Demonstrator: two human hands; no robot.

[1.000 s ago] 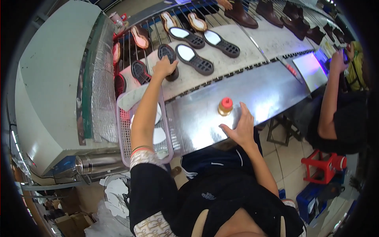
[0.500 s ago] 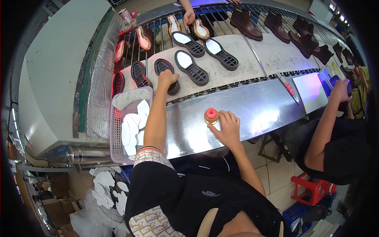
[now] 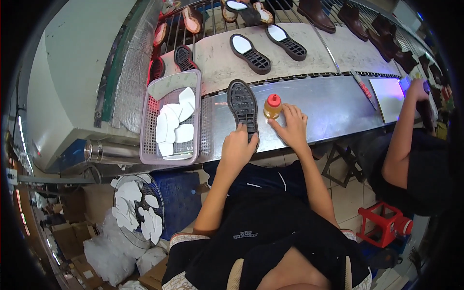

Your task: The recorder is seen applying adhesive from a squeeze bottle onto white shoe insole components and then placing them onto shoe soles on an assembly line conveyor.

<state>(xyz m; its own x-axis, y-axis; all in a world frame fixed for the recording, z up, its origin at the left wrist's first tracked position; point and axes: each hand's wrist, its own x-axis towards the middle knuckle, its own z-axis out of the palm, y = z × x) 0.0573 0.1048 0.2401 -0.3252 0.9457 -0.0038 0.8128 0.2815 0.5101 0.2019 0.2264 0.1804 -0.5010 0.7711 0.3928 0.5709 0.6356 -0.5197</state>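
A black shoe sole point(image 3: 242, 104) with a ribbed, open-grid inside lies on the metal table in front of me. My left hand point(image 3: 237, 150) grips its near end, fingers on the grid and thumb at the right edge. Just right of the sole stands a small bottle point(image 3: 273, 106) with a red cap and yellowish contents. Beside it rests my right hand point(image 3: 294, 128), fingers spread, with the thumb close to the bottle's base; whether they touch I cannot tell. To the left, a pale purple basket point(image 3: 197, 121) holds several white insert pieces point(image 3: 169, 121).
Two black soles with white heel inserts point(image 3: 250, 53) lie on the conveyor point(image 3: 212, 67). Brown boots point(image 3: 316, 15) stand further along it. A red-handled knife point(image 3: 363, 89) and white board point(image 3: 384, 101) are to the right, near a co-worker's arm point(image 3: 401, 125). A large machine point(image 3: 72, 72) stands at left.
My left hand has brought the sole from the conveyor onto the metal table. Another white-insert sole has shifted to the far side, and the other person's hand there no longer shows.
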